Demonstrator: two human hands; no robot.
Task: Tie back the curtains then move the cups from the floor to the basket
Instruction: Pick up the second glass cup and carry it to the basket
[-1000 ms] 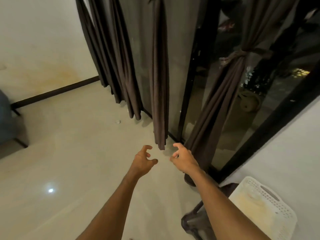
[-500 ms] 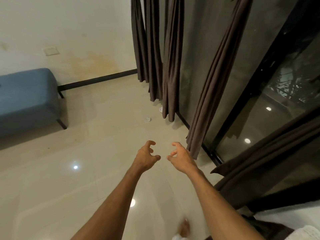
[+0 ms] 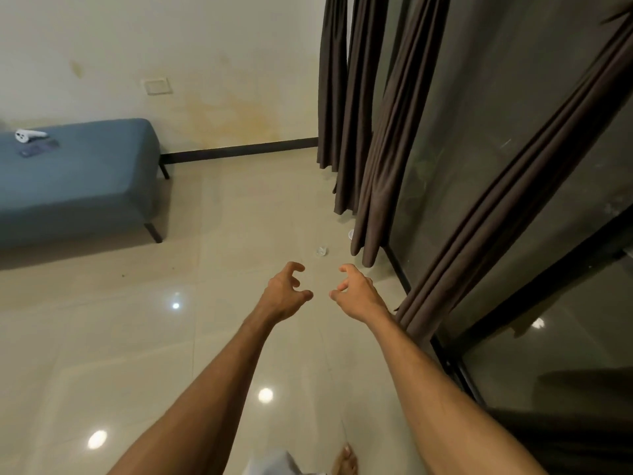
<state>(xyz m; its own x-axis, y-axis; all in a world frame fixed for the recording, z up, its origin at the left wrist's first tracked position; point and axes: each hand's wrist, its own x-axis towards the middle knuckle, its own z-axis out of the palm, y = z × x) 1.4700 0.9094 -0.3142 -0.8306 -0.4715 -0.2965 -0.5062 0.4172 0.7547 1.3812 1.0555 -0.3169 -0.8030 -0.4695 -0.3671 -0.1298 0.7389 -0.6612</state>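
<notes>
Near edge: a bare foot (image 3: 346,460) on glossy beige floor tiles (image 3: 102,354), which carry several round light reflections.

Both forearms are stretched forward, side by side. Left hand (image 3: 284,296): fingers loosely bent and spread, released, grasping nothing. Right hand (image 3: 356,293): same pose, thumb and fingers apart, grasping nothing. The hands are near each other but not touching, held above bare floor.

Right of the right hand: near curtain panel (image 3: 507,207), dark brown, pleated, hanging loose and slanting across the glass door (image 3: 479,97). No tie is visible on it.

Just beyond the hands: clear cup (image 3: 321,251) on the floor, small; upright or tipped cannot be told, contents not discernible. Slightly farther right: white cup (image 3: 351,234) on the floor, touching or just beside the hem of the middle curtain panel (image 3: 387,149) and partly hidden by it; its interior is not visible.

Farther: far curtain panels (image 3: 334,80), same brown, hanging straight and loose at the room corner.

Far left: blue bench (image 3: 85,180) against the stained wall (image 3: 222,46). On its top lie a white object (image 3: 29,135) and dark flat items (image 3: 37,149), not identifiable.
</notes>
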